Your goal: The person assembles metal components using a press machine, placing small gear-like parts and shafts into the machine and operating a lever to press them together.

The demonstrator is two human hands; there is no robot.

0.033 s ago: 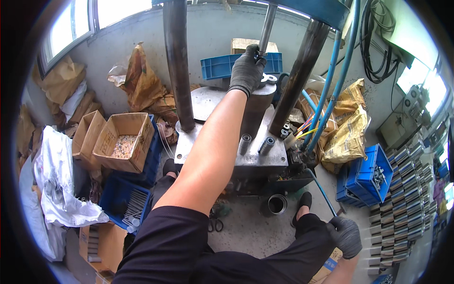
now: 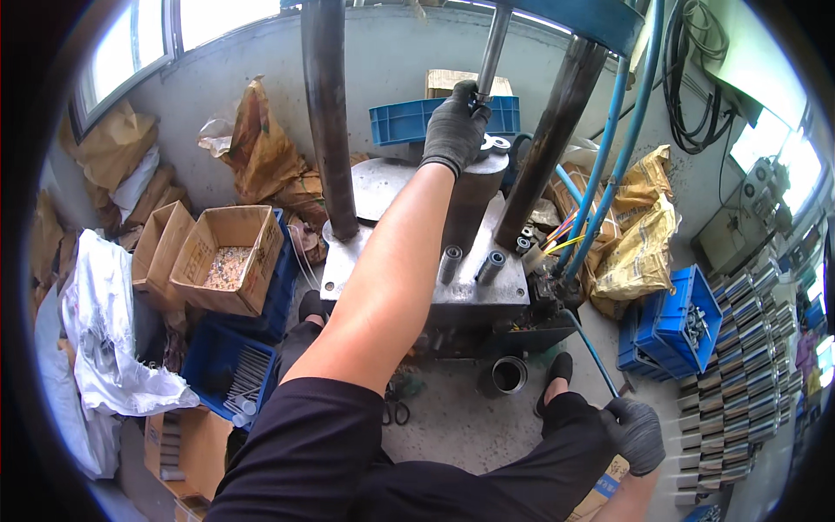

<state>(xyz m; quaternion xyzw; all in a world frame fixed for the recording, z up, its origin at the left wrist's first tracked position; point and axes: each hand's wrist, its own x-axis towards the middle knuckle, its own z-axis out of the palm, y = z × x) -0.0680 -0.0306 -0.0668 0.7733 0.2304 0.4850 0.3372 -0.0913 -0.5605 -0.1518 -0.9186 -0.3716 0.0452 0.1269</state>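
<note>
Cluttered workshop floor around a metal press point(image 2: 435, 261). Left hand point(image 2: 454, 129), gloved, curled around the dark steel cylinder point(image 2: 470, 204) standing on the press plate. Right hand point(image 2: 637, 432) low by the knee, fingers loosely curled, nothing visibly held; no change evident.

Left arm: bare, stretched far forward and up.
Left hand point(image 2: 454, 129): gloved, fingers curled closed.
Right hand point(image 2: 639, 432): gloved, low beside thigh, loosely curled.
</note>
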